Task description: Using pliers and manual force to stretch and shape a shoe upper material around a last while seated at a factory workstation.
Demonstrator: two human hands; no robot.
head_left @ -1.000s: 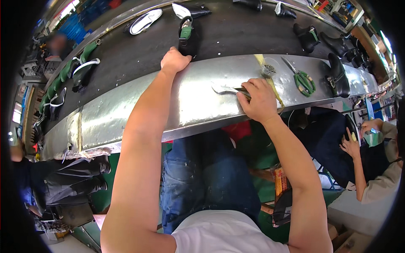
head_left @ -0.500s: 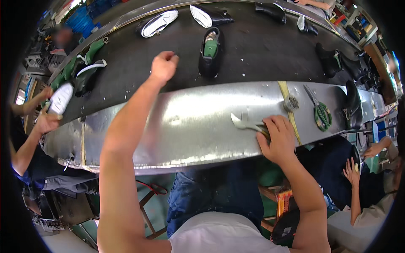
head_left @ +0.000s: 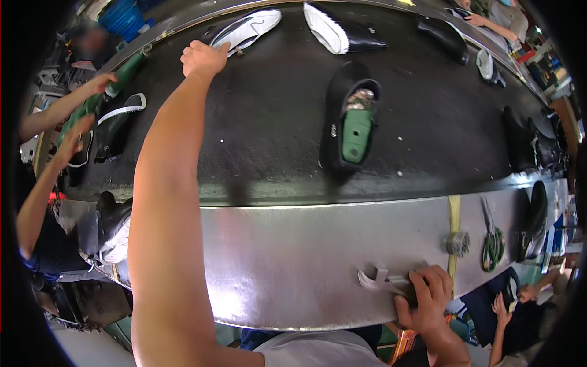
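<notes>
Metal pincers (head_left: pixel 383 282) are clasped by the right hand (head_left: pixel 430 298), fingers curled, seemingly for control; a white-soled shoe (head_left: pixel 249 29) is seen beside the left hand's (head_left: pixel 203 59) half-curled fingers, grip unclear.

Scissors (head_left: pixel 493 251) on ledge (head_left: pixel 293 254), right of pincers (head_left: pixel 380 281)
</notes>
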